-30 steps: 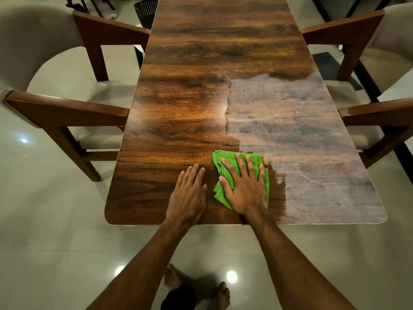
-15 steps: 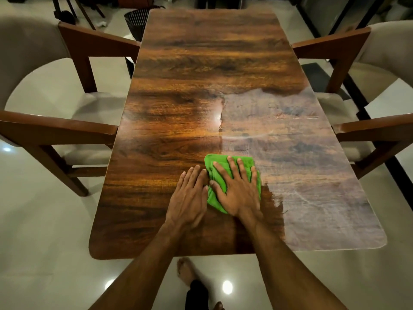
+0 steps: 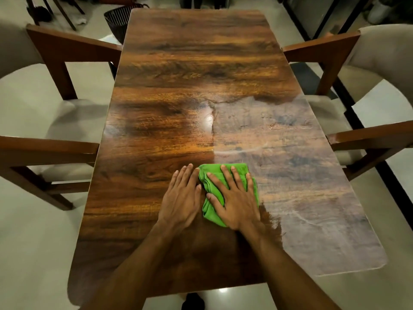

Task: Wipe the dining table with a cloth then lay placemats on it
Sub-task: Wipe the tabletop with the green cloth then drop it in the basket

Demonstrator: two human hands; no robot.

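Observation:
A long glossy wooden dining table [image 3: 178,86] fills the middle of the view. A crumpled green cloth [image 3: 211,211] lies on its near half. My right hand [image 3: 234,200] presses flat on the cloth with fingers spread. My left hand [image 3: 181,198] rests flat on the bare wood just left of the cloth, its fingertips touching the cloth's edge. The table's right near part [image 3: 312,198] looks hazy and streaked, while the left part shines dark brown. No placemats are in view.
Wooden armchairs with pale cushions stand on both sides: one on the left [image 3: 44,135], one on the right [image 3: 368,130]. A dark wire basket [image 3: 118,19] sits on the floor beyond the table's far left corner. Shiny pale floor tiles surround the table.
Both hands and the cloth have slid farther up the table from its near edge, and the view has come forward over the table. The left hand now touches the cloth.

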